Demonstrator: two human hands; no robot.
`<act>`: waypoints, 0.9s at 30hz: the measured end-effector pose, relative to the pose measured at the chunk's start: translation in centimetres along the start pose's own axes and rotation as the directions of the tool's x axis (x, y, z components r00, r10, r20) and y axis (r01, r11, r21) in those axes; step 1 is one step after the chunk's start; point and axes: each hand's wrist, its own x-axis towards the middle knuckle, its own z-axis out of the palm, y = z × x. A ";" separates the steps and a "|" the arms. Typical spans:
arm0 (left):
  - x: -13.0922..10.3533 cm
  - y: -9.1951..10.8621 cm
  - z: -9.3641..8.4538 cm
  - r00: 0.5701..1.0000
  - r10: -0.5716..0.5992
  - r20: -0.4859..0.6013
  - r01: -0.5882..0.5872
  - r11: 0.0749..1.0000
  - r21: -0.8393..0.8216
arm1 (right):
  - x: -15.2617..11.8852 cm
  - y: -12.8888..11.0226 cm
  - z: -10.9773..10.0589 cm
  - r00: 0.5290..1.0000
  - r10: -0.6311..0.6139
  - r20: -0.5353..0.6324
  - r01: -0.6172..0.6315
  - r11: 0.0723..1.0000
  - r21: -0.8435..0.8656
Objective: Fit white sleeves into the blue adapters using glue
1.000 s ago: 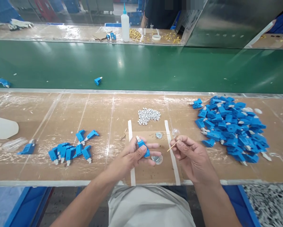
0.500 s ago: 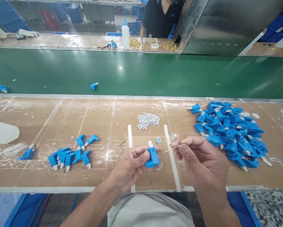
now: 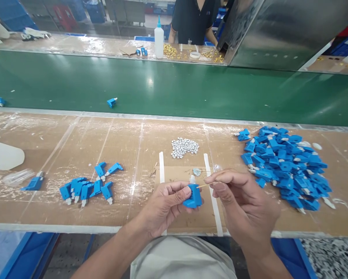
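A blue plastic part (image 3: 193,197) with a white tip is gripped in my left hand (image 3: 169,203), over a cardboard sheet (image 3: 185,224) edged by white tape. My right hand (image 3: 240,201) pinches a thin wooden stick (image 3: 203,186), whose far end touches the blue part's upper side. Just beyond the hands lies a small clear blob (image 3: 196,171) with another thin stick in it. Farther back is a heap of small grey-white pieces (image 3: 184,147).
A large pile of blue parts (image 3: 284,166) lies right, a smaller group (image 3: 86,188) left. Behind runs a green belt (image 3: 162,87) carrying a few blue parts. Across it are a white bottle (image 3: 159,42), brass-coloured pieces (image 3: 170,50) and a person in dark clothing (image 3: 193,23).
The stick in my right hand has moved left and now meets the blue part. My left hand has turned the blue part slightly and shifted a little right. The camera view has tilted slightly.
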 end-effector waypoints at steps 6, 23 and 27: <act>-0.1 -0.1 -0.1 1.000 -0.006 -0.013 0.006 1.000 0.000 | -0.2 0.3 -0.2 0.998 -0.020 0.054 0.023 0.998 -0.060; 0.7 0.5 -2.2 0.991 0.055 -0.121 -0.051 0.998 0.038 | -0.1 1.7 -1.6 0.996 0.015 0.090 -0.013 1.000 -0.021; 1.0 1.2 -3.8 0.970 0.111 -0.217 -0.101 0.993 0.053 | -1.5 3.6 -2.1 0.947 0.159 0.280 -0.111 0.977 -0.182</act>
